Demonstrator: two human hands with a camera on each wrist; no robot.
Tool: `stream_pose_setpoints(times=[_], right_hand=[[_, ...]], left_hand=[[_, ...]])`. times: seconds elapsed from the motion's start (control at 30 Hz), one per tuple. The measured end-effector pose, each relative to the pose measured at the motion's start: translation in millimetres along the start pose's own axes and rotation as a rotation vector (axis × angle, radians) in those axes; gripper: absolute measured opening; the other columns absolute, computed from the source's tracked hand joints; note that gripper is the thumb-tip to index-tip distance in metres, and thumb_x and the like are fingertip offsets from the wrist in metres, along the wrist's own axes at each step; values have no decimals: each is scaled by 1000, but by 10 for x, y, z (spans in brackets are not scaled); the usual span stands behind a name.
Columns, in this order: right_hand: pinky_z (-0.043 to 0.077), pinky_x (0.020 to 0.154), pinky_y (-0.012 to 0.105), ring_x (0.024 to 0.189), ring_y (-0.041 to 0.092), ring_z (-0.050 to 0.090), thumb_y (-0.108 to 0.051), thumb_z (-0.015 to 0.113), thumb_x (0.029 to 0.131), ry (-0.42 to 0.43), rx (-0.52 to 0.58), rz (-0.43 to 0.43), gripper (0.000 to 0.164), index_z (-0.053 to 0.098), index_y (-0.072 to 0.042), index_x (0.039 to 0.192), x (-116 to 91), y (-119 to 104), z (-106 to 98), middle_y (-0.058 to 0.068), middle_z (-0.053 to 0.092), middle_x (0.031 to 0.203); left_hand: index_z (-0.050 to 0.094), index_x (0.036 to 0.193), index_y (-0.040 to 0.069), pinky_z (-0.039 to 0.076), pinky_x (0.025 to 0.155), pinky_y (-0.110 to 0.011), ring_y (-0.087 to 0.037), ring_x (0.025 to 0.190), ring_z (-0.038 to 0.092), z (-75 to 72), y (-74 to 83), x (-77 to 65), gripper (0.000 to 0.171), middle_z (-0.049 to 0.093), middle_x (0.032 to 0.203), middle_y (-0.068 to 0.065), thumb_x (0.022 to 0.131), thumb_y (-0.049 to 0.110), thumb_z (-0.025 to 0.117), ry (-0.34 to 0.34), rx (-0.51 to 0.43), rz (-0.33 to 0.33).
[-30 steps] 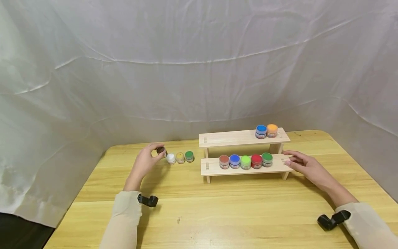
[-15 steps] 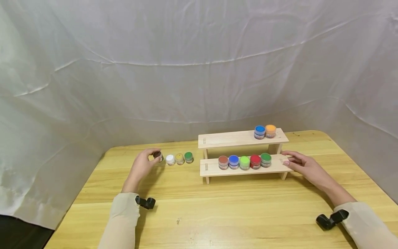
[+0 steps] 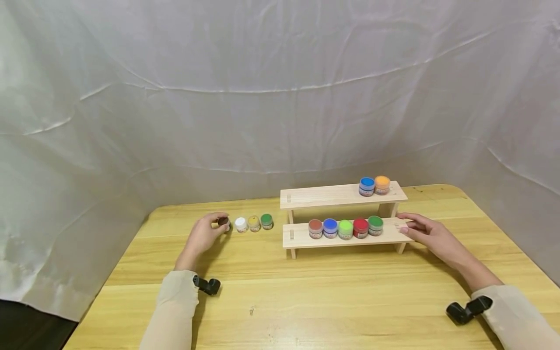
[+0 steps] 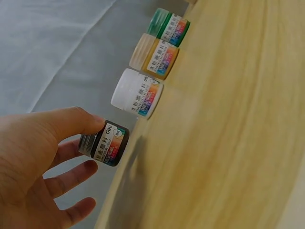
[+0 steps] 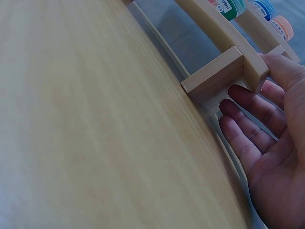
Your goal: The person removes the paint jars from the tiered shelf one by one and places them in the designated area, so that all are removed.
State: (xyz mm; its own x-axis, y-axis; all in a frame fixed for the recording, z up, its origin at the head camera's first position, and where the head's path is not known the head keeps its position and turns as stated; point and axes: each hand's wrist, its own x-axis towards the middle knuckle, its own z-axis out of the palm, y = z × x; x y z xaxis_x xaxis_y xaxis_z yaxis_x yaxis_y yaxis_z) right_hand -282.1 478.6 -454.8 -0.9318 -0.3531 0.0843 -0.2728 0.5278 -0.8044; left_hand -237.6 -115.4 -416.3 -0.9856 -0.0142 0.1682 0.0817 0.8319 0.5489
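In the head view, the left hand (image 3: 202, 236) pinches a small dark brown jar (image 3: 224, 222) between thumb and fingers, which cover part of it. Just right of those fingertips stand a white jar (image 3: 241, 225), a yellow jar (image 3: 253, 224) and a green jar (image 3: 267, 222). The right hand (image 3: 432, 238) grips the near end of a wooden rack's (image 3: 321, 195) lower plank, thumb on top; some fingers are hidden behind it.

In the left wrist view, the brown jar has a clear ridged lid, dark contents and a white label with "deli" and rainbow colours; the thumb lies along one side, and the index finger is partly hidden behind. Whether its base touches the table (image 4: 228, 133) is hard to tell.

In the right wrist view, the right hand is cut off by the frame; the fingers curl round the plank's end.
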Motion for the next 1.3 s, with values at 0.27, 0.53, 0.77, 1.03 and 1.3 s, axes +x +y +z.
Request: stream_pose_setpoints(times=[0.27,0.53,0.77,1.03,1.3], right_hand=[[44,79,15,97,0,57,-32,57,100,-1,6,2,53,44,-8,146,-8,-6,5,15,61,120],[45,79,15,97,0,57,-32,57,100,-1,4,1,53,45,-8,146,-18,-20,6,16,61,121],[44,79,15,97,0,57,-33,57,100,1,-1,-4,53,45,-8,145,-19,-30,4,16,61,120],[45,79,15,97,-1,57,-32,57,100,1,0,-8,52,45,-8,145,-18,-16,4,16,61,121],[44,80,14,98,-1,57,-32,57,100,2,-2,-6,53,45,-8,146,-9,-12,1,17,61,122]], left_hand=[[63,127,4,40,103,-54,-38,121,53,69,-46,-10,37,61,125,-19,92,13,69,-25,-30,6],[63,128,5,44,100,-52,-37,121,54,96,-54,-16,37,61,126,-19,93,13,68,-43,-44,7],[62,129,5,45,99,-51,-35,118,56,99,-54,-12,37,62,123,-17,93,14,68,-50,-46,11],[60,132,6,39,104,-55,-37,121,53,73,-42,-16,41,61,127,-18,93,17,68,-63,-43,-6],[57,136,7,36,104,-58,-40,125,49,6,1,-8,46,53,138,-20,94,24,67,-49,-19,-11]])
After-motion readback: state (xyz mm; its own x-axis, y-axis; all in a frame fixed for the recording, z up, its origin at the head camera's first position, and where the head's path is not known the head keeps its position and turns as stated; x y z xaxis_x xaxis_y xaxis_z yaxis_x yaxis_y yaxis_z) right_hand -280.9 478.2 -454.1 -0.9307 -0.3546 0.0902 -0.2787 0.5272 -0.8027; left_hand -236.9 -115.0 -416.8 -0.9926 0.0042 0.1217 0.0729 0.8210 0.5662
